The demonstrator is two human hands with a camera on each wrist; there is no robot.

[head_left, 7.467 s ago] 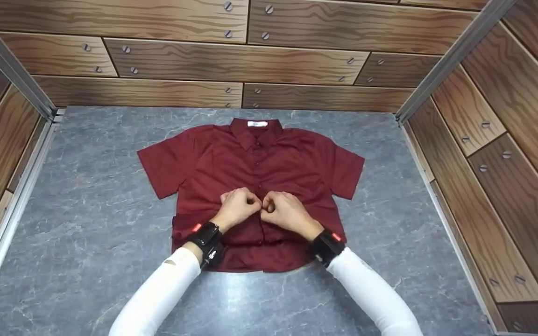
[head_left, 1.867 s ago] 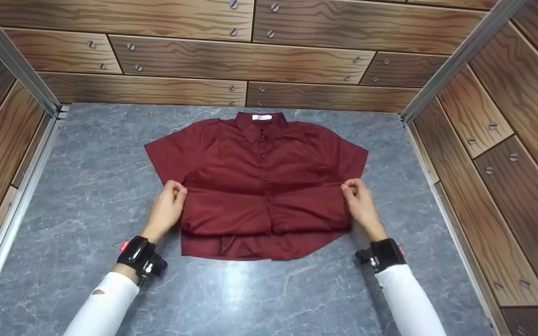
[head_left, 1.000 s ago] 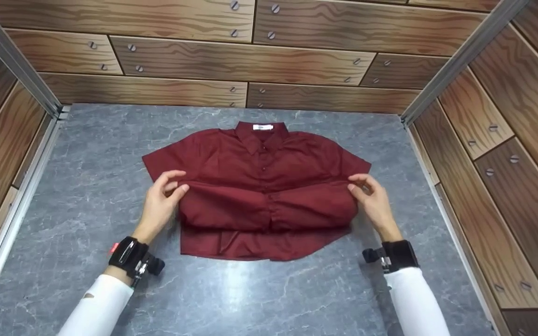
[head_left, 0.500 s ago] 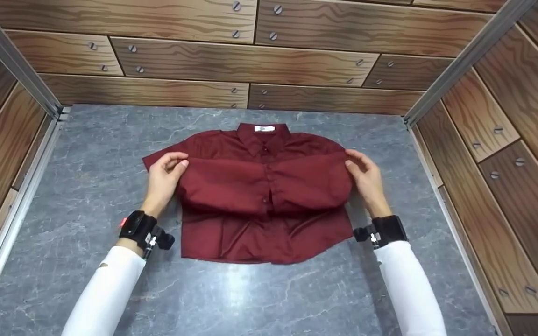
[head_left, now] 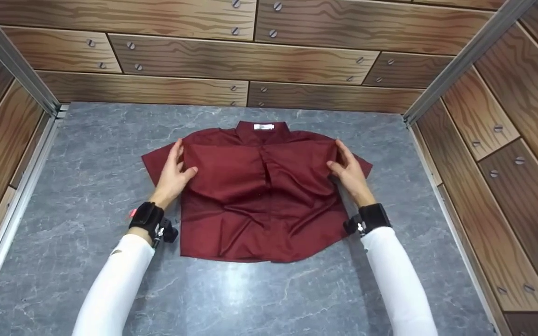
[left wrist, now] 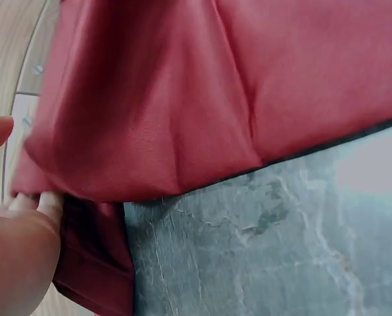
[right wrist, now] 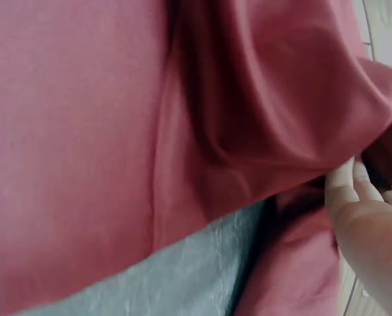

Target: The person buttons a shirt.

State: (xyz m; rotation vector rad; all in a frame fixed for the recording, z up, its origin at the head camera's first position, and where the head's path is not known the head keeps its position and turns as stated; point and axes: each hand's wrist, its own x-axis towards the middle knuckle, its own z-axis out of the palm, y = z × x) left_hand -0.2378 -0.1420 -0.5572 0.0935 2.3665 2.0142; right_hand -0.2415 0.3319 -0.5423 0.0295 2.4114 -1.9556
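A dark red short-sleeved shirt (head_left: pixel 224 172) lies front side up, collar away from me. Its lower body is folded up over the chest, and the fold's upper edge runs just below the collar (head_left: pixel 274 136). At the left side of this flap is my left hand (head_left: pixel 172 175), fingers extended and thumb spread apart. My right hand (head_left: pixel 350 176) mirrors it at the right side. In the left wrist view, fingertips (left wrist: pixel 50 205) reach under the cloth while the thumb stands off it. Fingers (right wrist: pixel 344 181) go beneath the cloth in the right wrist view too.
The shirt lies on a grey marbled tabletop (head_left: pixel 96 158). Wood-patterned panels (head_left: pixel 180 56) wall the back and both sides, with metal rails (head_left: pixel 456 60) at the corners. A black camera band sits on each wrist.
Both hands first met at the shirt's middle, then moved apart to its sides. They have carried the folded lower part up toward the collar, and their fingers have since spread from a pinch.
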